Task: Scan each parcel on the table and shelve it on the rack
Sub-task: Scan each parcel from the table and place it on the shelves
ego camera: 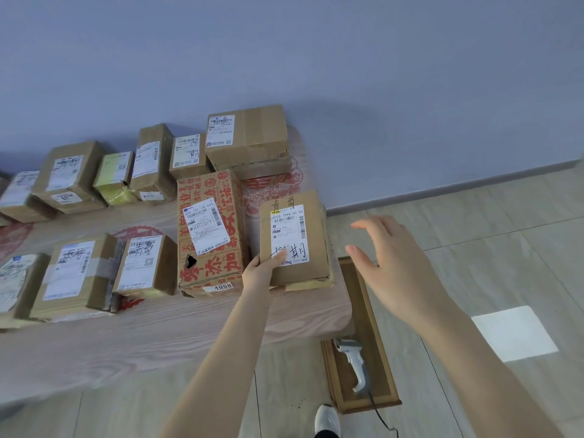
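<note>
My left hand (264,269) grips the near left corner of a brown cardboard parcel (311,245) with a white label, at the table's right end. My right hand (388,263) hovers just right of that parcel, fingers spread, holding nothing. A white handheld scanner (355,361) lies on a low wooden box (384,396) on the floor below the table's right end, its cable trailing toward me. Several more parcels stand on the wood-grain table (158,336), among them a red-printed carton (210,235). No rack is in view.
Two rows of labelled cardboard boxes fill the table's left and back, with a larger box (249,137) stacked on a flat one at the back right. A blue-grey wall stands behind. Tiled floor lies to the right, with a white sheet (513,333) on it. My white shoe (327,420) shows below.
</note>
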